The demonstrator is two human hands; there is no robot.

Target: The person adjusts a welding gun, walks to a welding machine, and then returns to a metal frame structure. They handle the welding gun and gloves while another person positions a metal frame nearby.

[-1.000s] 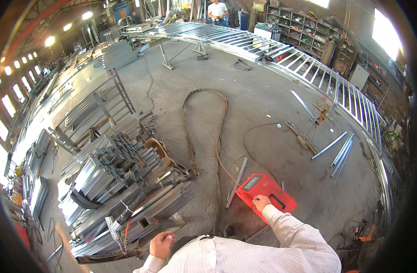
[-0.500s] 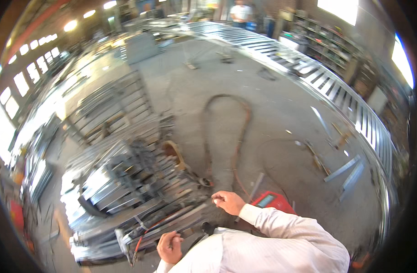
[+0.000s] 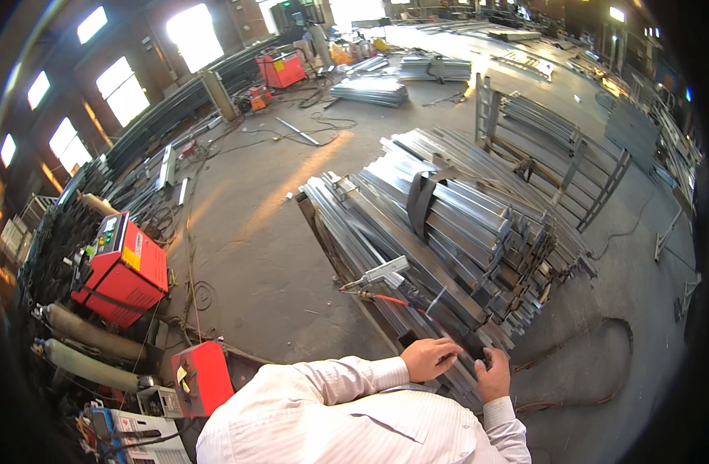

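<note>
My left hand is over the near end of a stack of metal profiles, its fingers loosely bent toward the right. Nothing shows in its grasp. Close beside it, my right hand is raised, thumb and forefinger apart, and I see nothing held there either. A small gap separates the two hands. Just beyond them, a clamp-like tool with a pale metal body and a red cable lies on the profiles. A dark strap is wrapped over the bundle.
To the left stand a red welding machine, gas cylinders and a red box. A metal rack frame rises behind the stack. Cables cross the floor, and a hose loops at right. More profile bundles lie farther back.
My view has swung left, bringing the red machines and cylinders into sight and shifting the profile stack rightward. My hands have come closer together.
</note>
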